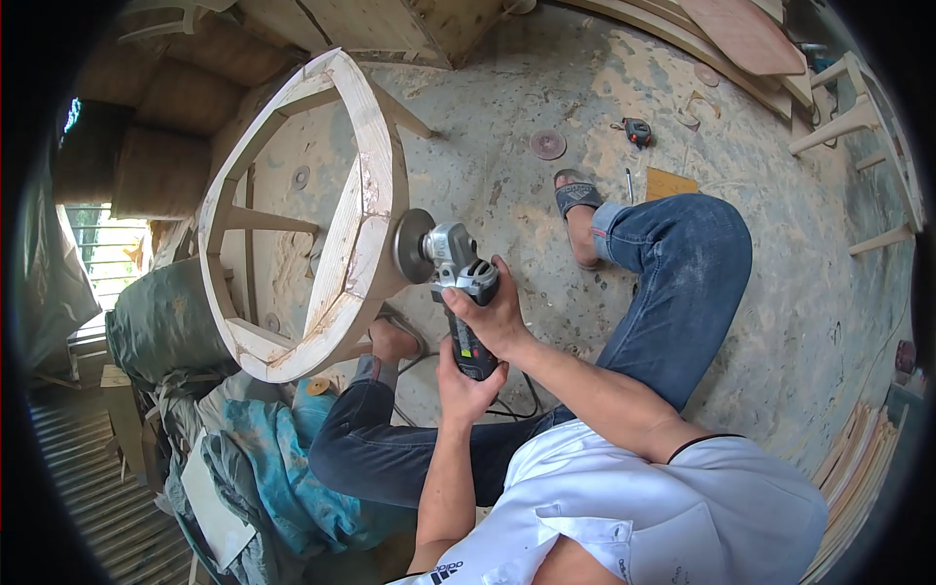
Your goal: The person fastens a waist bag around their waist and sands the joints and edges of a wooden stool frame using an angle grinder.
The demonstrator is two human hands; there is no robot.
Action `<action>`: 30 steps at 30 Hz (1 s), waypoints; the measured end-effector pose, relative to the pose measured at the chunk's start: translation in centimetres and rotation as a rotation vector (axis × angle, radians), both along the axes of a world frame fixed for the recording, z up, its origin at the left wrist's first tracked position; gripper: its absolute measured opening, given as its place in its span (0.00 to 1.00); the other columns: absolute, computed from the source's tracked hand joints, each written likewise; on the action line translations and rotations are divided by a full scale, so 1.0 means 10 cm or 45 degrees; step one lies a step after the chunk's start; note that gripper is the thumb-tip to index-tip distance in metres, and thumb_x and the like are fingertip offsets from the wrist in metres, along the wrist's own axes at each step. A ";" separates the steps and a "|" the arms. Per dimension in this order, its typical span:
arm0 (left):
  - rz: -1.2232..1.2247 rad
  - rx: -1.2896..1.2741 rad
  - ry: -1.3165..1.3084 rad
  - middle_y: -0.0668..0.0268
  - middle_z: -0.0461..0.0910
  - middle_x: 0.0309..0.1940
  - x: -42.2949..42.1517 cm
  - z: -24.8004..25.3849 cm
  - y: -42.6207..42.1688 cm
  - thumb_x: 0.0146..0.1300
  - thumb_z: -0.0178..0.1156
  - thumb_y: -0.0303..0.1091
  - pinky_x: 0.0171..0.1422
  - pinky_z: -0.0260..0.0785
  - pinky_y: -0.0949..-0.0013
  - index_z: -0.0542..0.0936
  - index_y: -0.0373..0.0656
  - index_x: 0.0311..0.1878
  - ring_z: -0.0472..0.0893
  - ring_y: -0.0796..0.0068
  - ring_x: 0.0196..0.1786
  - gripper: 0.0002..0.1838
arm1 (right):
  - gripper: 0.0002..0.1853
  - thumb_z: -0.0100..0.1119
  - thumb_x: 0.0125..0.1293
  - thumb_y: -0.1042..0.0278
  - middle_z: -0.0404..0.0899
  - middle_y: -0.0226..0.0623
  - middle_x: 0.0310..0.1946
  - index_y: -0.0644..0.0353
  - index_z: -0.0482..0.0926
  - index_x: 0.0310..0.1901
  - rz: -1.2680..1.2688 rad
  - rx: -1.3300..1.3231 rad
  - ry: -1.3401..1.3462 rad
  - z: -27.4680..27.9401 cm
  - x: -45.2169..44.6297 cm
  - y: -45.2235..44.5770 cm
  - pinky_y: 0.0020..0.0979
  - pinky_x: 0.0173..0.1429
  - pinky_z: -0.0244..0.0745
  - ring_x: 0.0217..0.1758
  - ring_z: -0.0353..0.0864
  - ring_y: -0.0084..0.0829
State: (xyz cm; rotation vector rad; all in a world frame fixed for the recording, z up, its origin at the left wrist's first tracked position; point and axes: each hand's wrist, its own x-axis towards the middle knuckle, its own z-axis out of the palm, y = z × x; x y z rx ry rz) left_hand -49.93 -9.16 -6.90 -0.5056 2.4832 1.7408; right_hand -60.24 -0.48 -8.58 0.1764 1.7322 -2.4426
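That ring-shaped wooden frame (378,185) shows no clamp, so a hard push could make it shift. The angle grinder (453,249) sits just beside its outer side, the right hand's (499,317) fingers wrapped round the body, the left hand's (466,388) gripping its rear; slack wrists might let it kick. The disc (413,247), seemingly touching the frame's edge, could gouge it if tilted.

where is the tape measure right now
In the head view, the tape measure lies on the floor, upper right of centre, just beyond the sandaled right foot and the flat orange-brown piece.
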 end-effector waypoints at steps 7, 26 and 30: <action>0.505 0.239 0.070 0.58 0.72 0.68 -0.34 -0.48 -0.37 0.66 0.71 0.36 0.66 0.71 0.64 0.63 0.37 0.75 0.74 0.67 0.67 0.39 | 0.37 0.81 0.56 0.46 0.79 0.34 0.41 0.64 0.69 0.53 -0.291 -0.118 -0.394 -0.31 -0.19 0.27 0.32 0.45 0.76 0.41 0.77 0.25; 0.632 0.512 0.032 0.58 0.81 0.53 -0.09 -0.18 -0.90 0.53 0.74 0.17 0.63 0.77 0.60 0.73 0.40 0.62 0.82 0.65 0.58 0.32 | 0.22 0.77 0.62 0.52 0.83 0.35 0.26 0.63 0.80 0.43 -0.229 -0.440 0.037 0.36 -0.63 0.90 0.27 0.28 0.80 0.23 0.83 0.24; 0.906 0.241 0.189 0.58 0.78 0.56 -0.05 -0.28 -0.63 0.51 0.77 0.22 0.63 0.76 0.61 0.75 0.36 0.60 0.81 0.65 0.58 0.32 | 0.23 0.76 0.63 0.50 0.83 0.36 0.28 0.62 0.79 0.44 -0.180 -0.409 0.028 0.36 -0.63 0.90 0.26 0.28 0.81 0.25 0.84 0.25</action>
